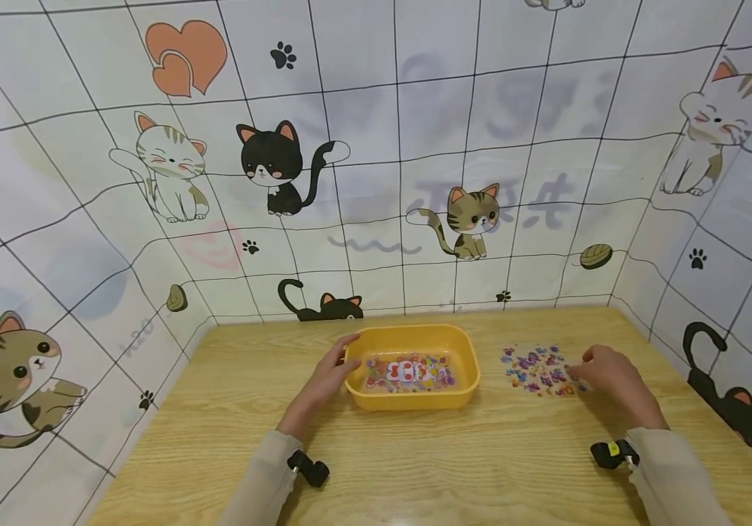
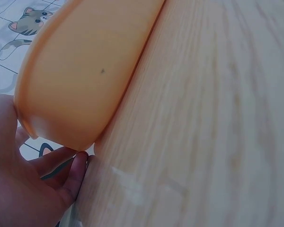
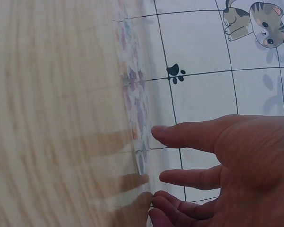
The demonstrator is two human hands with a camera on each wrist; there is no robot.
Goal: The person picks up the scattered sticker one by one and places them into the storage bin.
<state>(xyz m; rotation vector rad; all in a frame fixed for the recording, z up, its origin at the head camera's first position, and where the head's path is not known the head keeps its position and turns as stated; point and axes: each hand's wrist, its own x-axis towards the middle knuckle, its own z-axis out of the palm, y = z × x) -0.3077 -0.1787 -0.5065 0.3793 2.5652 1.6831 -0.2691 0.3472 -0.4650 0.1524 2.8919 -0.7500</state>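
Note:
A yellow plastic basin (image 1: 415, 401) stands on the table, with a colourful patterned sheet (image 1: 409, 374) bearing a white-and-red picture lying inside it. My left hand (image 1: 335, 369) holds the basin's left end, the thumb at the rim. In the left wrist view, the fingers (image 2: 75, 177) reach round the basin's end, low by the tabletop. To the right of the basin lies a patch of small multicoloured stickers (image 1: 540, 371), purple, blue and orange. My right hand (image 1: 606, 371) is at its right edge. Its thumb (image 3: 180, 135) and forefinger stand apart in the right wrist view, nothing between them.
The light wood table (image 1: 409, 467) meets a white cloth wall (image 1: 376, 168) with a grid and cartoon cats along its back edge. Similar cloth rises at both sides. Each wrist carries a small black camera (image 1: 310, 467).

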